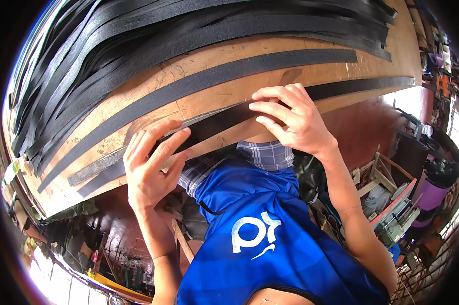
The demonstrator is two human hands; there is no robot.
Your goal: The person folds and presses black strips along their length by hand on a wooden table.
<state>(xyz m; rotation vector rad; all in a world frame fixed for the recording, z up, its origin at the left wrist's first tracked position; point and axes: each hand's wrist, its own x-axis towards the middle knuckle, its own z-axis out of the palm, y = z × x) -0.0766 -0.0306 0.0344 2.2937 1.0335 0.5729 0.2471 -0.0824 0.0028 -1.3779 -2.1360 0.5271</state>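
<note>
A long black leather-like strip (219,125) lies along the near edge of the wooden table, running from under my left hand to the far right. My left hand (155,160) is closed on its left part, fingers bent over the far side and thumb on the near side. Further right, my right hand (293,117) pinches the same strip between thumb and curled fingers. A greyer strip (95,170) shows just behind it near my left hand. Beyond it, a single black strip (188,84) lies apart on the tabletop.
A thick pile of black strips (153,46) covers the far side of the wooden table (209,99). My lap in plaid shorts (265,155) sits against the near edge. A wooden frame (379,175) and a sewing-machine-like device (392,229) stand at the right.
</note>
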